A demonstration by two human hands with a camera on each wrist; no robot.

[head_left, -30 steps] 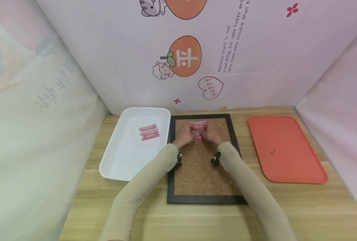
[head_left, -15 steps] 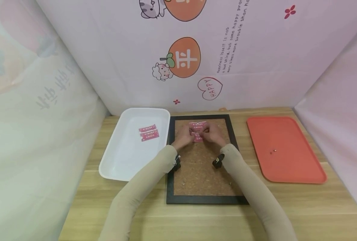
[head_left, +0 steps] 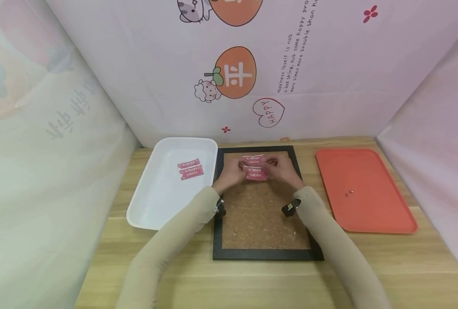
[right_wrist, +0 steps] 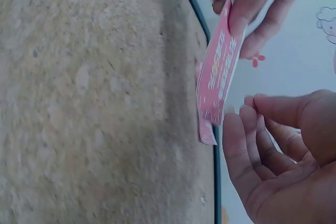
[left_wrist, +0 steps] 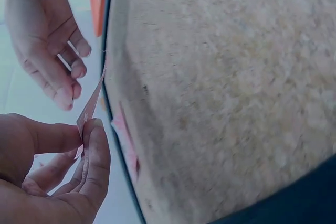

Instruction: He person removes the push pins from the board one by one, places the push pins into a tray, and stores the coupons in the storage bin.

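a pink card (head_left: 255,174) is sitting mid-frame over the corkboard (head_left: 265,214), the left hand (head_left: 230,172) pinching one end. the right hand (head_left: 286,172) is curving its fingers near the other end; whether it is pinching anything small, i cannot tell. a white tray (head_left: 157,206) is lying centre-left, a red tray (head_left: 371,193) centre-right.

From where I stand, a pinkish-white wall hanging (head_left: 155,64) rises at twelve o'clock, printed with orange fruit (head_left: 236,72), a HAPPY heart (head_left: 268,112) and slanting English lettering (head_left: 290,64). At nine o'clock hangs a greenish-white sheet (head_left: 39,193) with faded prints; at three, a pale pink one (head_left: 441,150). Toward six spreads the wood-grained counter (head_left: 244,279), under soft light.
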